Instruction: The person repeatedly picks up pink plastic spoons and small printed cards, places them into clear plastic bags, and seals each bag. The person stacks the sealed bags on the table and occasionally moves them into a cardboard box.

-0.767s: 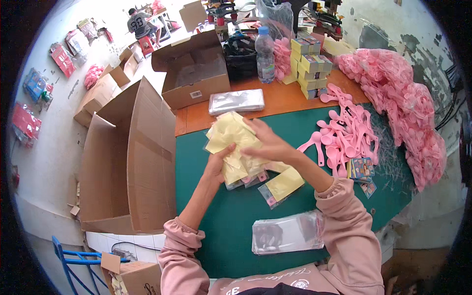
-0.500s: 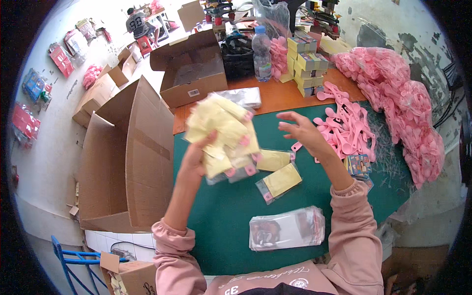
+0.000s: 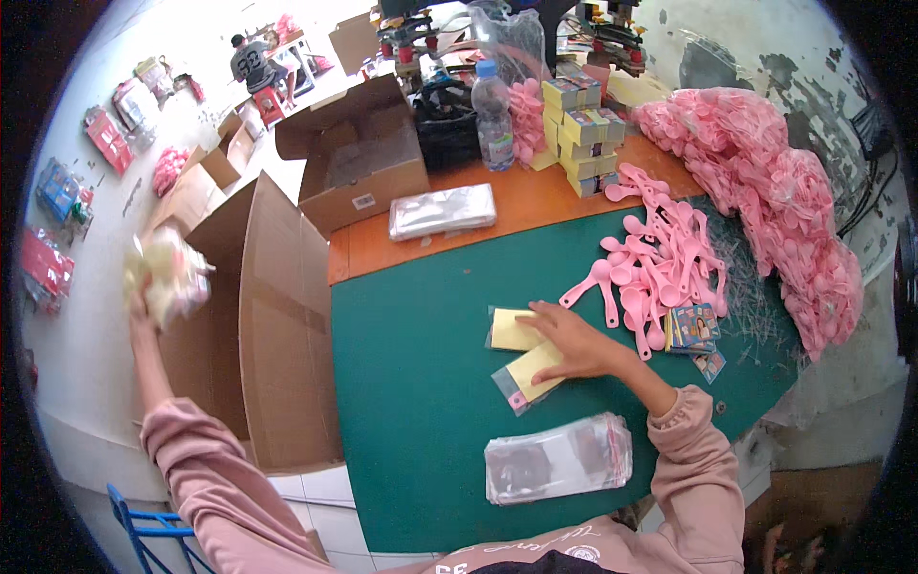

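At the far left my left hand (image 3: 142, 298) is closed on a bundle of clear bags with yellow cards (image 3: 172, 273), blurred, at the opening of a tall cardboard box (image 3: 292, 335). My right hand (image 3: 585, 346) lies with fingers spread on two bagged yellow cards: one upper packet (image 3: 512, 330) and one lower packet (image 3: 526, 376). A bit of pink shows inside the lower one. Just beyond that hand is a heap of pink plastic spoons (image 3: 660, 263). A stack of clear plastic bags (image 3: 559, 459) sits nearer to me on the green mat (image 3: 411, 402).
Small printed cards (image 3: 693, 327) lie beside the spoons. Behind are a big bag of pink spoons (image 3: 755, 163), stacked yellow card blocks (image 3: 583, 134), a water bottle (image 3: 493, 120), more clear bags (image 3: 443, 211) and an open carton (image 3: 354, 158). A person (image 3: 258, 65) sits far back.
My left hand has carried the bundle from above the mat leftward to the tall box. My right hand has come down from the air onto the two packets.
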{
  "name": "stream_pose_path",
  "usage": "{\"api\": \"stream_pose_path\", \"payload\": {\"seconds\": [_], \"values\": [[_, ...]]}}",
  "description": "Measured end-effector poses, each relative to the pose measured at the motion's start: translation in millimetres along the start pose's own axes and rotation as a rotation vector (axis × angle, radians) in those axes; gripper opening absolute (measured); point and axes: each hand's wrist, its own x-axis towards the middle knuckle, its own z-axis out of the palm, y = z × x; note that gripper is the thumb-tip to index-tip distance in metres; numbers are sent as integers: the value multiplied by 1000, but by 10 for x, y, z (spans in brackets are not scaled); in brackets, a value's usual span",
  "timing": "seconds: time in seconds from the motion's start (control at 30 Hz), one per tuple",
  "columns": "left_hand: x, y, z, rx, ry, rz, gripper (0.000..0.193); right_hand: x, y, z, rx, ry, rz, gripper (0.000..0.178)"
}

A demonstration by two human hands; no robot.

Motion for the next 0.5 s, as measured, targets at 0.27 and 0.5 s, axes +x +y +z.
{"api": "stream_pose_path", "payload": {"seconds": [0.27,0.5], "values": [[-1655,-830,538,-313,707,-1385,54,-83,54,111,-85,41,28,80],[-1329,-1159,1018,-45,490,-1519,48,-72,6,161,-91,95,61,74]]}}
